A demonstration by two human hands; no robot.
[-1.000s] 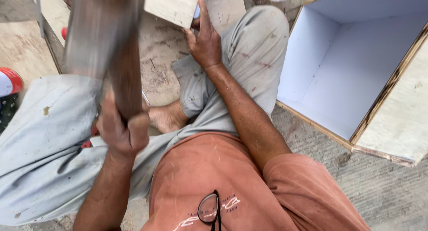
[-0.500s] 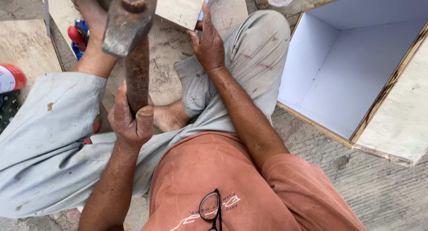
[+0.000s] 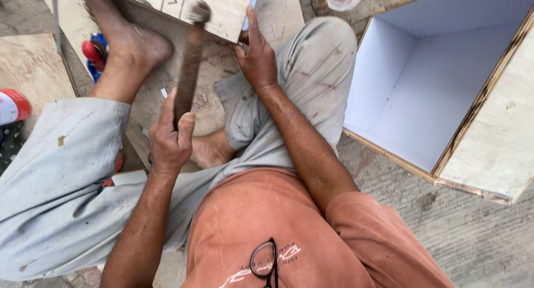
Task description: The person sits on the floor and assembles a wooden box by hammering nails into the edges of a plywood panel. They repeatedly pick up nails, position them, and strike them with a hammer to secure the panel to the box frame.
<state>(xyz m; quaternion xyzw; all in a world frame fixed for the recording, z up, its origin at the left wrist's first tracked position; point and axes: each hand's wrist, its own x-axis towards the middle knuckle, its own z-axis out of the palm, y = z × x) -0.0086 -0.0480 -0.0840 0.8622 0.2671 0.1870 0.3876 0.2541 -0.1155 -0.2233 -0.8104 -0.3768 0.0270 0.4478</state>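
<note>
The left hand is wrapped tight around the dark wooden handle of a hammer, low on the shaft, with the head lifted toward the far edge of a plywood panel. The right hand lies mostly flat with fingers stretched, pressing on the near right corner of that panel; whether it also pinches a nail there I cannot tell, as the spot is hidden by the fingers.

To strike well, the low grip looks right for a full swing, but the steadying fingers sit very near the hammer's path, so they would do better drawn back toward the right edge. The bare left foot at the far left also braces the panel, which should keep it from skidding on the floor.

Counted: one hammer, one panel under the hands, one open box with pale blue-white inner walls at the right, one more flat board at the left, one pair of glasses hung at the near shirt collar, and one red-and-white can at the left edge.
</note>
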